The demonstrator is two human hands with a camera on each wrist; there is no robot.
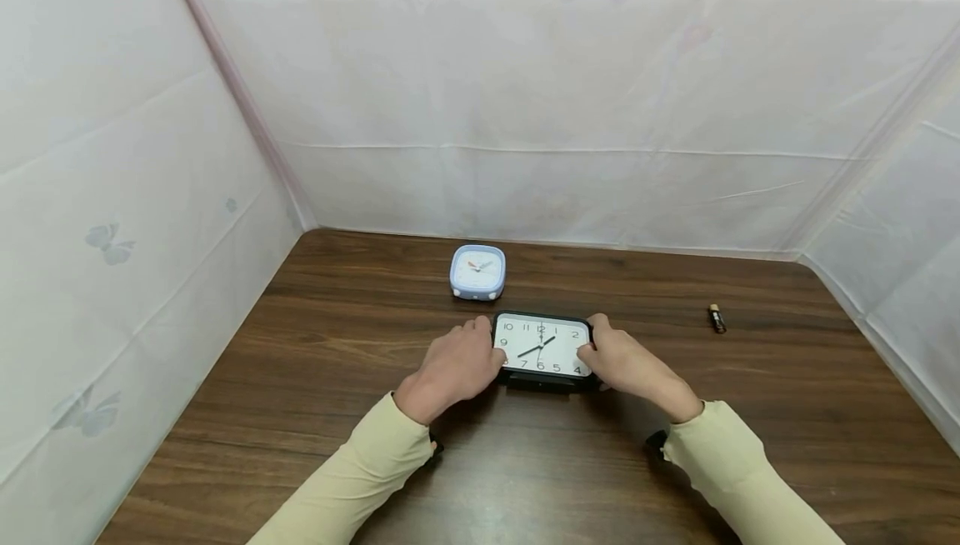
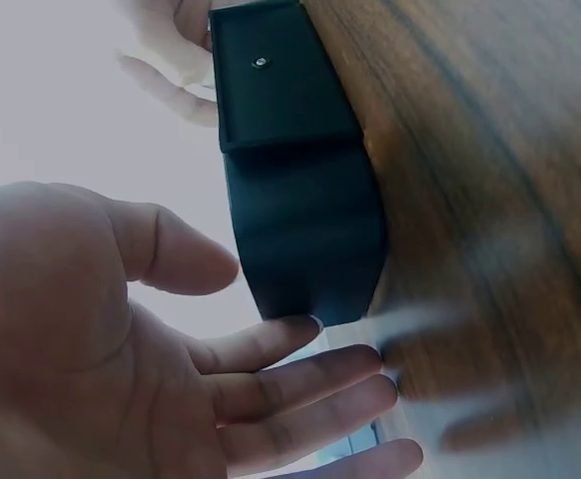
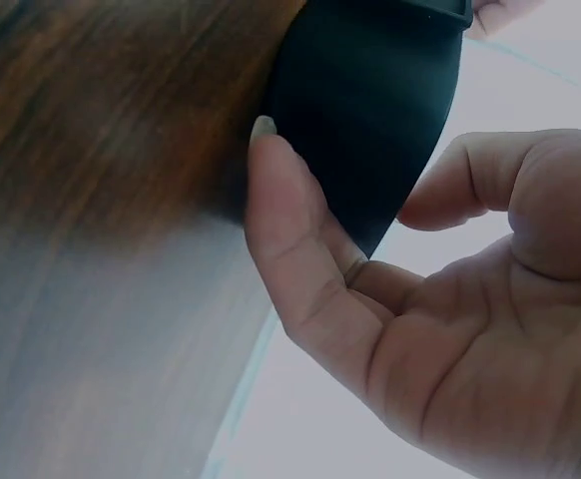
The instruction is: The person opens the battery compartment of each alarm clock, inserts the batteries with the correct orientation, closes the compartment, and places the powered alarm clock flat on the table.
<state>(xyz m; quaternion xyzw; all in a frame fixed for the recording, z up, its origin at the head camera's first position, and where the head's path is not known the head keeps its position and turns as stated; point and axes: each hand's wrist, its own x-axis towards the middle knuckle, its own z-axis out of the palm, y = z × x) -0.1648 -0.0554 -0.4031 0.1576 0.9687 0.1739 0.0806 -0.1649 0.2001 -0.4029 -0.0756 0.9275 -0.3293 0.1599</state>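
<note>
A black rectangular clock (image 1: 555, 354) with a white numbered dial lies face up between the two hands in the head view. At its left end, my left hand (image 1: 462, 362) holds it with the thumb on the front edge and a fingertip against the side; the other fingers (image 2: 305, 424) extend past the black casing (image 2: 305, 230). My right hand (image 1: 628, 364) grips the opposite end, thumb on the front and a finger (image 3: 281, 200) bent round toward the back. Whether the clock is slightly off the table cannot be told.
Just behind the black clock sits a small blue alarm clock (image 1: 477, 272) with a white face. A battery (image 1: 717, 318) lies on the brown wooden table (image 1: 300, 345) to the right. Pale sheeting (image 1: 540, 112) hangs along the back and both sides.
</note>
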